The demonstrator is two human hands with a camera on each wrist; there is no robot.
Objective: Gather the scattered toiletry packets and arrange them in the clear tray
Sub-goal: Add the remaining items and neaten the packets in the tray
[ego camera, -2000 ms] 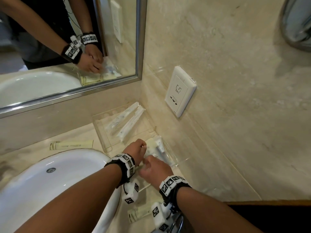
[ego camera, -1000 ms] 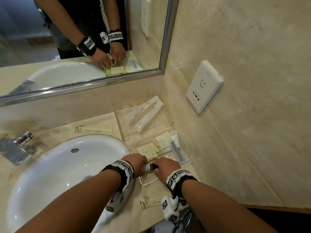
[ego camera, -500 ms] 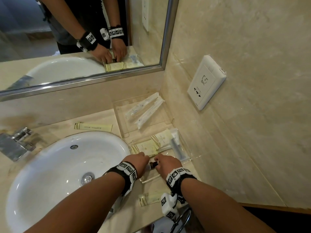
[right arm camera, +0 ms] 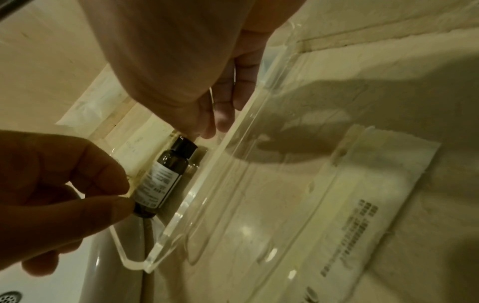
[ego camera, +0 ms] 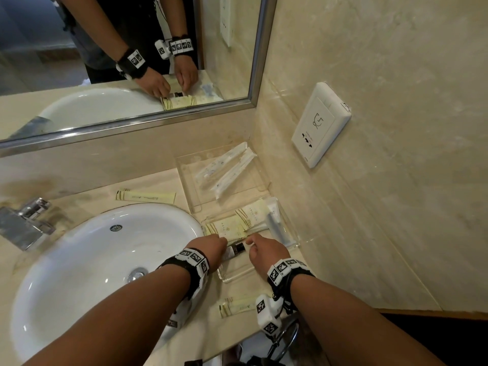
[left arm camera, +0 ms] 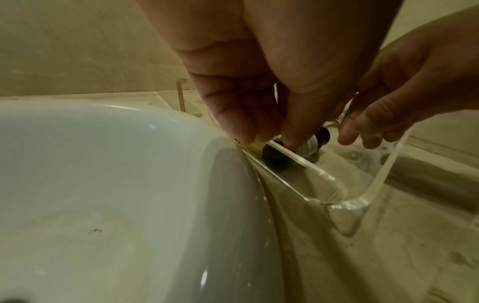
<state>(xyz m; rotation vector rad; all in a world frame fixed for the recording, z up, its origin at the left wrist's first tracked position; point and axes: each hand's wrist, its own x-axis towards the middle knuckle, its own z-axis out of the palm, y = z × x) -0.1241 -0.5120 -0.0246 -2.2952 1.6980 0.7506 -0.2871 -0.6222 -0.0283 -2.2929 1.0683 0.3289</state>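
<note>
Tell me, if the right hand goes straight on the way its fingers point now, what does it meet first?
Probably the black cap of the small bottle lying in the clear tray. The right hand points leftward at it, fingertips almost touching. Beyond it is the left hand, holding the bottle's base.

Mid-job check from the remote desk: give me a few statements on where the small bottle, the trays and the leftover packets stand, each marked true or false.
1. The small dark bottle lies on its side in the near clear tray. True.
2. The left hand holds the bottle by its black cap. False: the left fingers pinch its base, and the cap points toward the right hand.
3. Every packet is already in a tray. False: one long packet lies behind the sink, and another packet lies on the counter in front of the tray.
4. The far clear tray holds two long white wrapped items. True.
5. The sink is full of water. False: the basin looks dry.
</note>
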